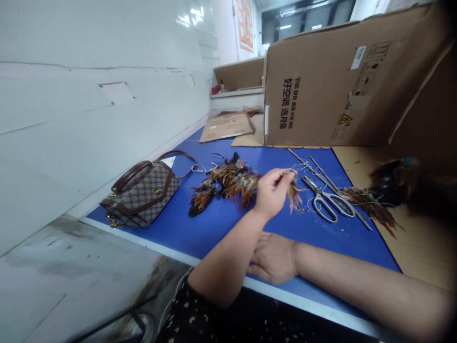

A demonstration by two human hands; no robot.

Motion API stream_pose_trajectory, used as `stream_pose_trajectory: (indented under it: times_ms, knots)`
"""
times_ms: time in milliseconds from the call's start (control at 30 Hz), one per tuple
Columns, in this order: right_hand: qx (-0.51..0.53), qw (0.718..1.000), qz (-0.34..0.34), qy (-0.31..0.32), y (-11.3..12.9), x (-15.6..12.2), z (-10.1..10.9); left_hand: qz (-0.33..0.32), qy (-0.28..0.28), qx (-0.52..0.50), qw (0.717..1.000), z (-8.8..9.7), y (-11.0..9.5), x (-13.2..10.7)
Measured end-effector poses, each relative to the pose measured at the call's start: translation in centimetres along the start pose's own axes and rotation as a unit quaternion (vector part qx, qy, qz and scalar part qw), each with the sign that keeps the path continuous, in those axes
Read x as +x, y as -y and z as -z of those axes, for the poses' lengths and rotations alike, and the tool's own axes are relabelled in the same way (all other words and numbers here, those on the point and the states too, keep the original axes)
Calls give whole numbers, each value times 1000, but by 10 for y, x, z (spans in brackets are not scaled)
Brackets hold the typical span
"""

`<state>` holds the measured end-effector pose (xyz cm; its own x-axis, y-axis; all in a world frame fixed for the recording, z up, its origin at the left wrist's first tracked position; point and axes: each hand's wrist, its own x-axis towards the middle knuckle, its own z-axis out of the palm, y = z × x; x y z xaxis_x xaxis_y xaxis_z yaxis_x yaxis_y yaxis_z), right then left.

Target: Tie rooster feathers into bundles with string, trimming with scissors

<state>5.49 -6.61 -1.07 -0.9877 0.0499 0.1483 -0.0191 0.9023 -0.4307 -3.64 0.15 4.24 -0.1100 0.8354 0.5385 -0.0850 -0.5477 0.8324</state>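
L hand (pixel 271 194) is up over the mid part of the blue tabletop (pixel 200 238), grip clenched: thumb + fingertips pinch a small feather tuft (pixel 294 199), brown-orange strands hanging down. R hand (pixel 274 257) rests at tabletop's near edge, back up, fingers partly hidden by L forearm; can't tell if its grip has anything.

Bigger feather pile (pixel 230 181), brown/black mix, lies on tabletop just left of L hand. Scissors (pixel 326 199) are to the right of the tuft, blades pointing far-left, handles near-right. Thin sticks (pixel 322 169) lie diagonally by the scissors, w/ loose pale thread (pixel 302 166) nr their far ends. Another feather bunch (pixel 371 207) is further right, partly over a cardboard sheet (pixel 417 247); dark feather bundle (pixel 392 181) just beyond it.

At left, nr the wall (pixel 89 128): patterned handbag (pixel 150 193) w/ brown trim, strap trailing to far side. Flat cardboard pieces (pixel 228 126) at tabletop's far end; large carton (pixel 321 95) w/ printed text + symbols stands far right.
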Motion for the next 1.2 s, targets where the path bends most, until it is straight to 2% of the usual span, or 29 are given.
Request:
stream_pose_trajectory:
  times_ms: [67,167,267,400,500,633,733,833,967,1067,1133,1200]
  knots:
    - [-29,999,-10,-11,-16,16,-3,-18,43,23,999,-1,-3,-3]
    - [-95,994,-51,-5,-48,35,-3,-23,53,40,998,4,3,-2]
    - [-130,981,-142,-38,-75,40,1,-15,26,46,999,12,14,3]
    - [-174,946,-251,-106,-91,22,11,28,-37,16,999,21,33,9]
    - [-205,923,-297,-133,-91,-1,20,65,-70,1,995,26,47,12]
    - [-186,923,-307,-135,-75,-33,32,95,-87,-26,991,27,57,14]
    - [-161,917,-299,-210,-58,-56,34,116,-84,-64,988,24,58,12]
    - [-127,880,-304,-343,-48,-77,32,137,-57,-93,985,19,59,9]
    - [-99,790,-337,-502,-49,-93,35,148,-4,-100,984,12,59,1]
    - [-122,734,-318,-587,-50,-97,40,132,40,-89,986,6,57,-6]
    - [-81,724,-320,-606,-49,-98,43,120,62,-82,987,2,55,-9]
    - [8,739,-334,-585,-45,-98,45,109,79,-73,988,-1,53,-12]
